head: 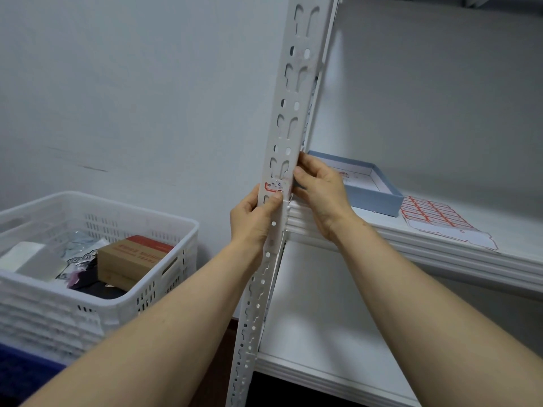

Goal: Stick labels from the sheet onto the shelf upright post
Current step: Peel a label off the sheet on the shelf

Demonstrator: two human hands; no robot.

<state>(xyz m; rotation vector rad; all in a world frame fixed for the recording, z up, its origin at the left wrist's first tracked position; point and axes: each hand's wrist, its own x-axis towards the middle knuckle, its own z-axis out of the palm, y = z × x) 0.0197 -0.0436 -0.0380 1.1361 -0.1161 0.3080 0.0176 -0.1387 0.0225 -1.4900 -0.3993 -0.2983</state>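
A white slotted shelf upright post (296,83) runs from top centre down to the bottom. A small white label with a red border (273,187) lies on the post's front face at mid height. My left hand (253,221) wraps the post from the left, its thumb pressing just under the label. My right hand (318,189) grips the post's right edge beside the label, thumb on the front. The label sheet (440,221), white with rows of red-edged labels, lies flat on the middle shelf to the right.
A light blue shallow box lid (379,201) sits on the middle shelf (440,254) behind my right hand. A white plastic basket (88,304) holding a cardboard box (132,259) and packets stands at left. A lower shelf board (323,348) lies below.
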